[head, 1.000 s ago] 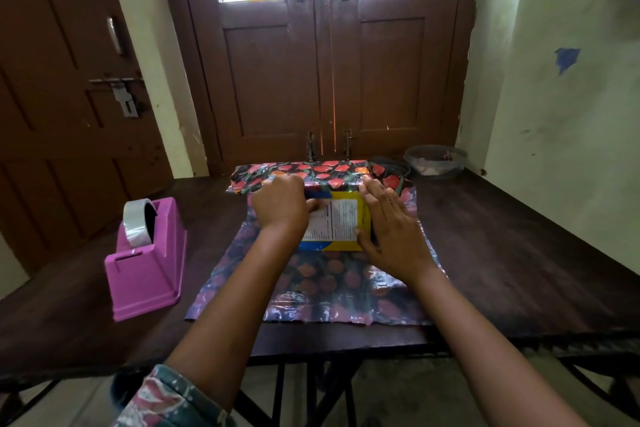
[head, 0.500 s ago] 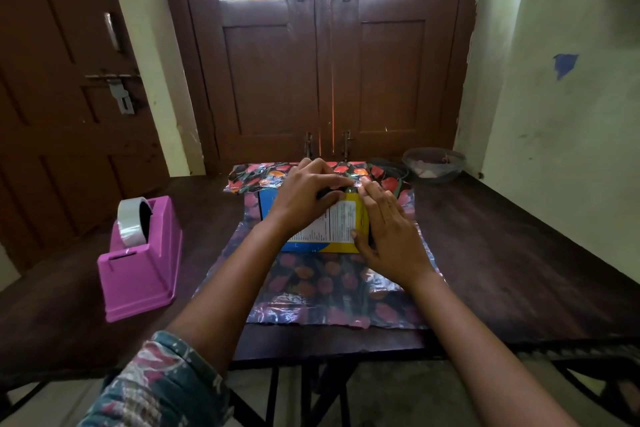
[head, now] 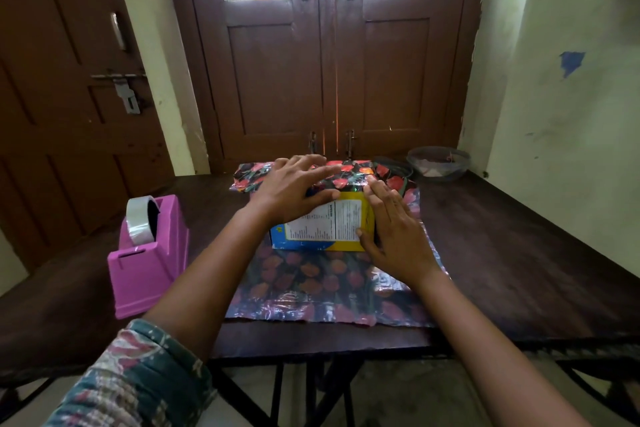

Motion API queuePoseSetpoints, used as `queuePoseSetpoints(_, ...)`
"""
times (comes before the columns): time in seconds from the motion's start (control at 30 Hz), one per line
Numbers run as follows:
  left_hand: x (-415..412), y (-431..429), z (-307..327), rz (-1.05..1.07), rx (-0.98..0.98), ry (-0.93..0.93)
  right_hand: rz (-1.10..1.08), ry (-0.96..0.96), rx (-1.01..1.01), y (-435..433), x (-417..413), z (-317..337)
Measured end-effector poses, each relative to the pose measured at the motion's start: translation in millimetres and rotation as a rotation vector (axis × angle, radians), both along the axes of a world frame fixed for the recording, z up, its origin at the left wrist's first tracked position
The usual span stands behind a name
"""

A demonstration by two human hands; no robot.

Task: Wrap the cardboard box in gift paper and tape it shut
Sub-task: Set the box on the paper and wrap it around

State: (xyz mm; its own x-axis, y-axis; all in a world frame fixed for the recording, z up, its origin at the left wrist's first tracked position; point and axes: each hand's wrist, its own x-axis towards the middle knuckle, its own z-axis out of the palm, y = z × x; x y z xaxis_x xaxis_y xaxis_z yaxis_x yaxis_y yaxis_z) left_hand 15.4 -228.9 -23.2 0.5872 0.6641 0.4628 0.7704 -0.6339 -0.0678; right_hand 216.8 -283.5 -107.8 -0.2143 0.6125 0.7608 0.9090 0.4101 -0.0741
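The box (head: pixel 325 229), blue and yellow with a white printed label facing up, is lying on the paper (head: pixel 311 288) near the middle of the table (head: pixel 519 253). The paper is spreading out from under the box toward 6 o'clock, nearly reaching the table's near edge, and a glossy red-flowered strip of it is showing at the box's 12 o'clock side.

The left hand (head: pixel 294 187) is resting flat over the far left part of the box, fingers spread and straight, their tips lying on the paper strip and gripping nothing. The right hand (head: pixel 394 229) is pressing against the box's 3 o'clock side, fingers straight and pointing toward 12 o'clock, the thumb touching the box's top edge. It is not curling round anything.

A pink dispenser (head: pixel 149 253) holding a tape roll (head: pixel 138 222) is standing at 9 o'clock from the box, apart from the paper. A bowl (head: pixel 438 163) is sitting at 1 o'clock, by the wall.
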Motion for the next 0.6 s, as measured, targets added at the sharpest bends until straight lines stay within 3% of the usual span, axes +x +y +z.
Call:
queuePoseSetpoints(0.13,23,1,-7,-0.131,0.007,-0.196,0.0,0.005,-0.026,-1,-1,0)
queuePoseSetpoints(0.27,34,7,-13,-0.211,0.041,-0.22,0.005,0.008,-0.038,-3,1,2)
queuePoseSetpoints(0.43,14,7,-19,-0.109,0.312,0.031,0.006,0.008,-0.037,-3,0,2)
queuePoseSetpoints(0.6,-6,20,5,0.105,0.082,-0.153,-0.019,-0.021,-0.047,-5,-1,6)
